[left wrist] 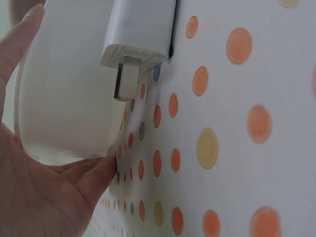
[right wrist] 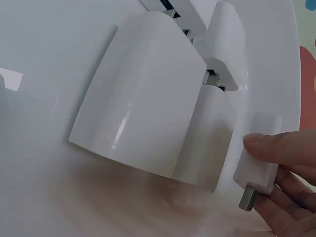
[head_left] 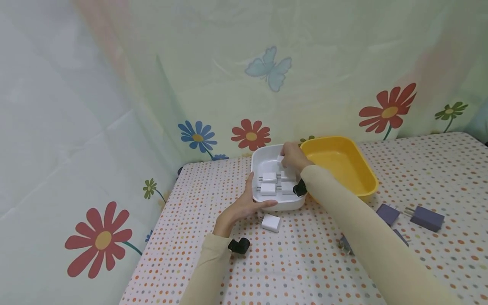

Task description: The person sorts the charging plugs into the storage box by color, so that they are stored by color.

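My right hand [head_left: 294, 157] reaches into the white tray [head_left: 289, 206] at its far side. Between thumb and fingers it pinches a white plug adapter [right wrist: 256, 170], whose metal prong points toward the camera in the right wrist view. Several more white plug adapters [head_left: 268, 189] lie in the tray, partly hidden by the right hand and wrist. Spread around the tray's near-left corner, my left hand [head_left: 245, 205] touches its wall with extended fingers and thumb. One loose white plug adapter [left wrist: 140, 29] lies on the dotted cloth just in front of the tray.
A yellow tray [head_left: 343, 167] stands against the white tray's right side. Several dark purple-grey plug adapters [head_left: 428, 218] lie on the cloth at right, some partly covered by the right sleeve. A flowered curtain [head_left: 305, 101] hangs behind the table.
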`<state>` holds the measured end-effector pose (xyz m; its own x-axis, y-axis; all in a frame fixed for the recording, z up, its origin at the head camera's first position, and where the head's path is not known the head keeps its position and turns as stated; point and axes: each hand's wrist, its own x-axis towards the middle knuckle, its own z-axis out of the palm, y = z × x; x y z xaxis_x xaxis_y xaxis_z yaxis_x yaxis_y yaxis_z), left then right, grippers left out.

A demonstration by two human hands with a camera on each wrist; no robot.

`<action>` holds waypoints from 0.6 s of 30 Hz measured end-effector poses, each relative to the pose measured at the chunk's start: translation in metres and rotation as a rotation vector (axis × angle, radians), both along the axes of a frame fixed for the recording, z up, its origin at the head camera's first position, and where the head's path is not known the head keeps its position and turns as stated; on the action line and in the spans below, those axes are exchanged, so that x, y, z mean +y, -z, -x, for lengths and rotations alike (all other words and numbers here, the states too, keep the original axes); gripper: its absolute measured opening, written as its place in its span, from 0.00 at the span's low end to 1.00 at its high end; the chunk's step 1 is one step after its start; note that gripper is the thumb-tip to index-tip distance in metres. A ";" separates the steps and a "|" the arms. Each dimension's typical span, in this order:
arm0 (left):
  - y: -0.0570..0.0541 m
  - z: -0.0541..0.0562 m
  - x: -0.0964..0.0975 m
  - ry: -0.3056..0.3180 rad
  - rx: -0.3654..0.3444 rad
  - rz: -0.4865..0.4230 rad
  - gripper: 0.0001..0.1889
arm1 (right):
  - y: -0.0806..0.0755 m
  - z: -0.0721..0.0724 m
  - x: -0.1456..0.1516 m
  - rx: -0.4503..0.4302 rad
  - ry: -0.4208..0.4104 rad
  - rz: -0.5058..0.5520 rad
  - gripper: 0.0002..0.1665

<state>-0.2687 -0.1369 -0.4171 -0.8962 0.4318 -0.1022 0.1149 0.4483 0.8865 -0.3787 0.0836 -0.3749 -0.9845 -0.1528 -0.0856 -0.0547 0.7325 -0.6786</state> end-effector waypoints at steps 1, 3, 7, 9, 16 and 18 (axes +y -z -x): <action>0.001 0.000 0.000 -0.003 -0.002 -0.001 0.66 | 0.001 0.000 0.000 -0.003 -0.008 -0.007 0.21; 0.001 -0.001 0.000 -0.016 -0.015 0.003 0.65 | 0.003 -0.002 -0.001 -0.007 -0.023 -0.018 0.21; -0.001 -0.002 -0.002 -0.032 -0.026 0.011 0.65 | 0.003 -0.002 -0.005 -0.014 -0.060 -0.060 0.21; -0.002 -0.002 -0.003 -0.031 -0.023 0.013 0.66 | 0.003 -0.001 -0.006 -0.008 -0.075 -0.086 0.19; 0.000 0.000 -0.002 -0.024 -0.027 0.011 0.66 | 0.010 0.001 -0.009 0.075 -0.126 -0.203 0.12; 0.000 0.000 -0.001 -0.023 -0.025 0.013 0.66 | 0.014 0.002 -0.010 0.087 -0.131 -0.236 0.12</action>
<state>-0.2692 -0.1379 -0.4170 -0.9028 0.4097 -0.1306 0.0821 0.4624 0.8829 -0.3806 0.0733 -0.3885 -0.9629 -0.2651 -0.0499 -0.2099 0.8527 -0.4784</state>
